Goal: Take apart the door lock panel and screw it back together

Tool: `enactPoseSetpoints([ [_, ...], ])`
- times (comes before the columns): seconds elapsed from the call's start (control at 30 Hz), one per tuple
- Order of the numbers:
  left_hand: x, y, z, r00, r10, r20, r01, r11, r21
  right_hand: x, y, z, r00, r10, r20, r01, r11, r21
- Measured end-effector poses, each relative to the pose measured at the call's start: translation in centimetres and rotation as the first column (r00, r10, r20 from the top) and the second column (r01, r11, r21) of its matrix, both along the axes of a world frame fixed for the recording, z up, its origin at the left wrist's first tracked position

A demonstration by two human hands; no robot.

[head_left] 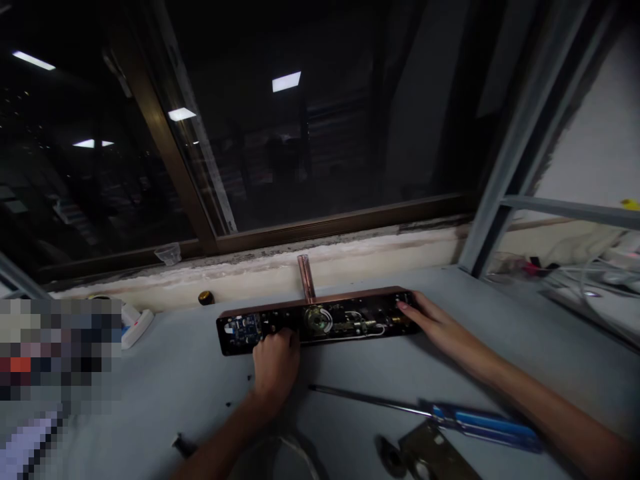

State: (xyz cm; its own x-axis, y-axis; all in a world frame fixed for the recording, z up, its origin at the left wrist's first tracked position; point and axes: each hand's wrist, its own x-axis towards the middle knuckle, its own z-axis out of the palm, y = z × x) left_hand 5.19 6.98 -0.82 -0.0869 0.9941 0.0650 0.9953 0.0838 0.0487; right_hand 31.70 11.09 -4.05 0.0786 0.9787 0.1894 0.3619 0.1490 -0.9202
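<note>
A long copper-edged door-lock panel (320, 321) lies open side up on the grey table (160, 387), its circuit board, motor and wires showing, with a copper handle (305, 277) sticking up behind it. My left hand (275, 363) rests curled at the panel's front edge near the blue board, fingers pressed onto it; what they pinch is hidden. My right hand (435, 323) lies stretched out against the panel's right end, fingertips touching it.
A blue-handled screwdriver (450, 417) lies in front of the panel, a metal lock part (425, 457) below it. A white object (135, 323) and a small dark knob (205, 297) sit near the window sill. A metal frame (500, 200) and cables stand at right.
</note>
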Motion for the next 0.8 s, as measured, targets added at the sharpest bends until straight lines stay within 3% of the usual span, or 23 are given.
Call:
enactPoseSetpoints([
  [0.8,0.61,0.10,0.49,0.996,-0.027,-0.082,0.027,1.000,0.001,0.29,0.42,-0.50,0.997,0.079,0.003,-0.079,0.997,0.014],
])
